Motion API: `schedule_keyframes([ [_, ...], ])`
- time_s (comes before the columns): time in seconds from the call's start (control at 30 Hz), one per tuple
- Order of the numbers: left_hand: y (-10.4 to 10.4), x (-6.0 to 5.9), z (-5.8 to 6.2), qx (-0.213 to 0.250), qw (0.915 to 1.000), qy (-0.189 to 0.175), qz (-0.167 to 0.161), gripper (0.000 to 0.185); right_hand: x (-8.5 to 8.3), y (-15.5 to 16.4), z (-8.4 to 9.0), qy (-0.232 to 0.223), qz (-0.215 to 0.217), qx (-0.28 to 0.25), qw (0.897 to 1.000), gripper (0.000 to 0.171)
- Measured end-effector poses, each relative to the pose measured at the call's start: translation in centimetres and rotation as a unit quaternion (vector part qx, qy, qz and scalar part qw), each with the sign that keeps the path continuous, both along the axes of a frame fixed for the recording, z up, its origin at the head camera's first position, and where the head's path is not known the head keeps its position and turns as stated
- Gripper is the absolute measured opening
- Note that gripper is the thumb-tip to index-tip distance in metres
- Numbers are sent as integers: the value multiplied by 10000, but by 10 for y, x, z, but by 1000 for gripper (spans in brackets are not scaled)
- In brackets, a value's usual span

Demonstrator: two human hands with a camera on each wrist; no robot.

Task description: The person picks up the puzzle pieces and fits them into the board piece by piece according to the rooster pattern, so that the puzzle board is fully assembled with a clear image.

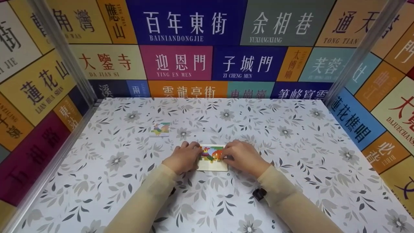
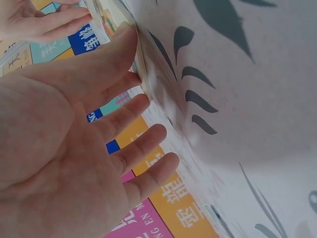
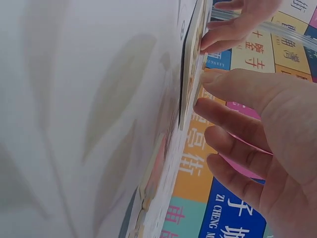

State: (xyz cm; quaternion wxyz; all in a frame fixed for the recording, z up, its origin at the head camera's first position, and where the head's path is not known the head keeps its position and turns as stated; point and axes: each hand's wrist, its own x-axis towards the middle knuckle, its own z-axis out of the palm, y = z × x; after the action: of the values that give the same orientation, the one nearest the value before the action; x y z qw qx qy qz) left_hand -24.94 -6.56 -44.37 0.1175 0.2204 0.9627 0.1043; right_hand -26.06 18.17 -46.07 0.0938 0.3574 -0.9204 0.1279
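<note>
A small picture puzzle board (image 1: 212, 158) with a cream frame and a colourful animal picture lies flat on the floral table (image 1: 291, 136). My left hand (image 1: 185, 156) rests at the board's left edge. In the left wrist view the left hand (image 2: 114, 124) has fairly straight fingers, and its thumb presses the board's edge (image 2: 142, 67). My right hand (image 1: 240, 156) lies on the board's right side. In the right wrist view the right hand (image 3: 247, 129) has loosely bent fingers, and its forefinger tip touches the board (image 3: 192, 74). A loose puzzle piece (image 1: 160, 129) lies apart at the far left.
Walls covered in coloured street-name signs (image 1: 194, 61) close the table in at the back and on both sides, with metal posts (image 1: 64, 51) at the corners. A black wrist camera mount (image 1: 259, 193) sits under my right forearm.
</note>
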Motion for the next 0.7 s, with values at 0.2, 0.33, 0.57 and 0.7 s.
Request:
schedule_keyframes([
  [0.2, 1, -1, 0, -21, 10000, -19, -86, 51, -1, -3, 0, 3, 83, -10, 10000, 9],
  [0.33, 0, -2, -1, -20, 10000, -62, -43, 51, -2, -4, 0, 15, 109, 90, 9999, 8],
  [0.57, -1, -2, -2, 26, 10000, -33, -38, 51, -2, -5, -1, 55, 33, 235, 9997, 10],
  [0.7, -2, -2, -4, 55, 9999, 38, -90, 49, -2, -7, -1, 177, 84, 113, 9997, 10],
])
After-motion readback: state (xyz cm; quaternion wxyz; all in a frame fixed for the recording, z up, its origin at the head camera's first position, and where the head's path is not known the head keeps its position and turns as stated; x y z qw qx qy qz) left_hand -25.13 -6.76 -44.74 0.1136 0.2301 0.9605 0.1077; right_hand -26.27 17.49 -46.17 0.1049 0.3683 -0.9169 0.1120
